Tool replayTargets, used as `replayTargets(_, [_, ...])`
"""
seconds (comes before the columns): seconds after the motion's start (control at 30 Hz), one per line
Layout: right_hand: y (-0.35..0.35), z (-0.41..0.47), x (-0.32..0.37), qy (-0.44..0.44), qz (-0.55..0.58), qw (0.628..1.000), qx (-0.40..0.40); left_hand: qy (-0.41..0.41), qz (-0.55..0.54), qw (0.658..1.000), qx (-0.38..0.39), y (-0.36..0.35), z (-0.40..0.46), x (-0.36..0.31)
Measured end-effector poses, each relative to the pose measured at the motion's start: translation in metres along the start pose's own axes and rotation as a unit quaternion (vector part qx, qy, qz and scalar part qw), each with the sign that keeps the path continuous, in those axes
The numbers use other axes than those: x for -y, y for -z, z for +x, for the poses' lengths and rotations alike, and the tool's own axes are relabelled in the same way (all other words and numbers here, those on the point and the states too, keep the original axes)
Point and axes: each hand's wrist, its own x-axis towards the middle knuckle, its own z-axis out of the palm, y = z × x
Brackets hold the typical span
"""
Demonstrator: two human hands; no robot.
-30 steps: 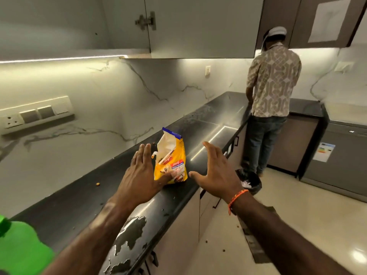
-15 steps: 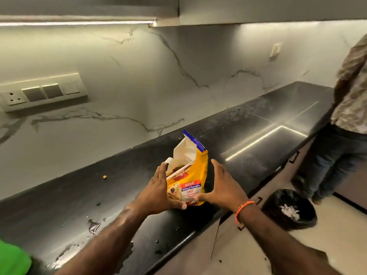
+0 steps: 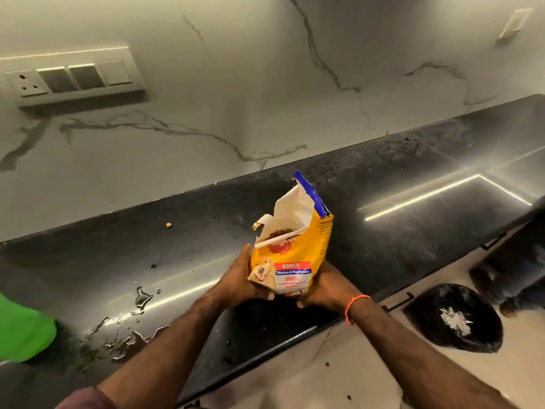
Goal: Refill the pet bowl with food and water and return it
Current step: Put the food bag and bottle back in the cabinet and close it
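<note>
A yellow pet food bag [image 3: 295, 255] with a torn-open top stands upright over the black countertop [image 3: 398, 231]. Brown kibble shows inside the opening. My left hand [image 3: 244, 281] grips the bag's lower left side. My right hand [image 3: 324, 287], with an orange band at the wrist, cups its lower right side and base. The bag's bottom is hidden by my fingers, so I cannot tell whether it rests on the counter. No pet bowl is in view.
A green object [image 3: 23, 332] sits at the left edge of the counter beside a water puddle [image 3: 129, 320]. A loose kibble piece [image 3: 168, 225] lies near the wall. A black-lined bin [image 3: 454, 317] stands on the floor at right, with another person's leg [image 3: 513, 278] beside it.
Both hands went from open and reaching to closed around the bag. My view has moved closer and tilted down; the other person has mostly left the frame.
</note>
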Motion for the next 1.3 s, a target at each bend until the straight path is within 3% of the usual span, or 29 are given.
replayTargets(0.2, [0.000, 0.013, 0.006, 0.042, -0.004, 0.999, -0.025, -0.010, -0.051, 0.998, -0.034, -0.001, -0.004, -0.010])
replayTargets(0.37, [0.020, 0.002, 0.034, 0.103, 0.082, 0.990, -0.055, -0.022, -0.109, 0.991, -0.073, 0.014, -0.019, -0.027])
replayTargets(0.53, [0.051, 0.007, 0.076, 0.175, 0.141, 0.972, -0.073, -0.047, -0.130, 0.980, -0.140, 0.061, -0.025, -0.050])
replayTargets(0.77, [0.131, 0.018, 0.166, 0.275, 0.127, 0.945, -0.121, -0.144, -0.087, 0.950, -0.264, 0.156, -0.037, -0.128])
replayTargets(1.17, [0.252, -0.017, 0.337, 0.350, 0.160, 0.912, -0.142, -0.242, -0.024, 0.906, -0.347, 0.292, -0.068, -0.267])
replayTargets(1.3, [0.274, -0.036, 0.370, 0.328, 0.195, 0.918, -0.108, -0.257, -0.061, 0.922, -0.282, 0.322, -0.078, -0.294])
